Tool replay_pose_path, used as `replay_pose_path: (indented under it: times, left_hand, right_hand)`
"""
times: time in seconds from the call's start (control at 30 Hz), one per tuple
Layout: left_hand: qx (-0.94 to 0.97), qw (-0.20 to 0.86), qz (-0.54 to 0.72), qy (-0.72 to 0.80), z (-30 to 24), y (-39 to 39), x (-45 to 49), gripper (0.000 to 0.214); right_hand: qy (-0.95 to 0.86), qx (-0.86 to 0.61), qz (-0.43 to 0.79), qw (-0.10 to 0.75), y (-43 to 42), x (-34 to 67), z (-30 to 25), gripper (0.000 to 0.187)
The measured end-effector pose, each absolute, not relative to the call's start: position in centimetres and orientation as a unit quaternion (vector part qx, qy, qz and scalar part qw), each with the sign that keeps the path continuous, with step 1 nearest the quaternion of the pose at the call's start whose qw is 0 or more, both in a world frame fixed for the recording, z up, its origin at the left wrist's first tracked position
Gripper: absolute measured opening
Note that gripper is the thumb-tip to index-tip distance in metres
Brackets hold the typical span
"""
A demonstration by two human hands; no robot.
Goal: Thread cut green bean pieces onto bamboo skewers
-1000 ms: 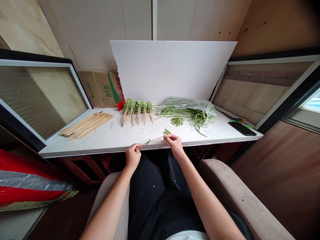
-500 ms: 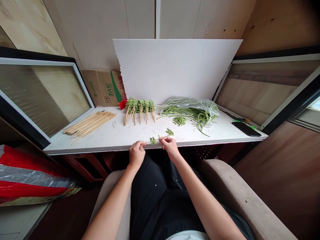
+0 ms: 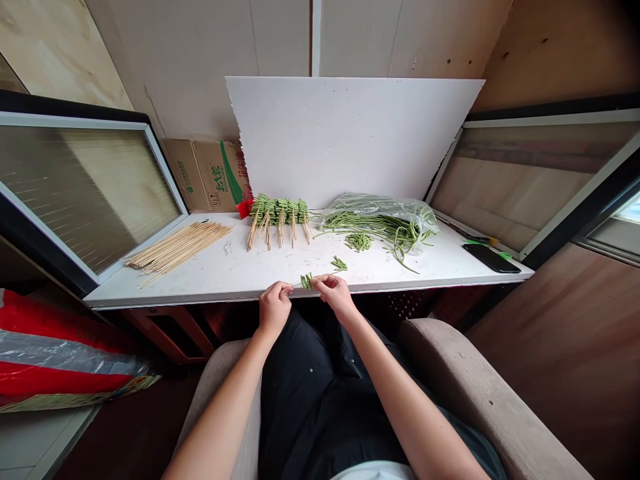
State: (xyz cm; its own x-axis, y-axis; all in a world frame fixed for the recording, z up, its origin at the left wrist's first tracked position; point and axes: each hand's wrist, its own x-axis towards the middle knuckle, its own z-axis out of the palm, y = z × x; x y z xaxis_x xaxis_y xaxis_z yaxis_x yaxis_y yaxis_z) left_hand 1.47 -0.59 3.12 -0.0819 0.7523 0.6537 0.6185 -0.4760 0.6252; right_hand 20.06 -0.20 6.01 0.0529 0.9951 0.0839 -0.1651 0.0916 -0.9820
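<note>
My left hand (image 3: 275, 308) is closed in a pinch on a thin bamboo skewer (image 3: 297, 285) at the counter's front edge. Several short green bean pieces (image 3: 306, 281) are threaded side by side on that skewer. My right hand (image 3: 336, 293) pinches the rightmost piece on it; the fingertips partly cover this piece. Just beyond the right hand lies a small group of cut bean pieces (image 3: 339, 263), and a larger pile of cut pieces (image 3: 359, 241) sits farther back. Finished bean skewers (image 3: 281, 212) are stacked behind, their bare sticks pointing toward me.
Loose bamboo skewers (image 3: 180, 248) lie on the left of the white counter (image 3: 240, 277). Long green beans (image 3: 373, 223) spill from a clear plastic bag (image 3: 395, 203). A black phone (image 3: 491, 258) rests at the right end. A cardboard box (image 3: 207, 175) and a white board (image 3: 355, 140) stand behind.
My right hand has moved slightly left along the skewer, bringing a bean piece up against the others. My left hand stays in place.
</note>
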Motion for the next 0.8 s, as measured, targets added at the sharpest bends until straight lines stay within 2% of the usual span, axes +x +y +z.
replay_pose_path:
  times: [0.2, 0.3, 0.37, 0.47, 0.57, 0.7, 0.8]
  left_hand:
    - [0.647, 0.075, 0.547, 0.526, 2.4, 0.1, 0.7, 0.023]
    - [0.642, 0.079, 0.548, 0.530, 2.1, 0.2, 0.5, 0.021]
    - [0.638, 0.082, 0.552, 0.531, 2.0, 0.3, 0.4, 0.020]
    - [0.636, 0.081, 0.552, 0.533, 1.8, 0.4, 0.5, 0.020]
    - [0.636, 0.078, 0.551, 0.534, 1.6, 0.4, 0.5, 0.021]
    - [0.633, 0.066, 0.554, 0.537, 1.5, 0.3, 0.7, 0.021]
    - [0.632, 0.064, 0.557, 0.534, 1.3, 0.4, 0.9, 0.023]
  right_hand:
    - [-0.508, -0.456, 0.484, 0.547, -0.1, 20.8, 5.9, 0.054]
    - [-0.520, -0.480, 0.450, 0.545, 0.3, 22.0, 5.8, 0.051]
    - [-0.543, -0.511, 0.375, 0.550, 0.5, 23.0, 5.7, 0.043]
    - [-0.591, -0.586, 0.140, 0.537, 0.4, 24.3, 5.7, 0.032]
    - [-0.614, -0.623, -0.049, 0.482, 0.4, 25.1, 5.5, 0.033]
    - [-0.640, -0.639, -0.105, 0.414, 1.0, 25.5, 4.2, 0.041]
    - [-0.642, -0.652, -0.111, 0.387, 1.5, 25.7, 2.7, 0.040]
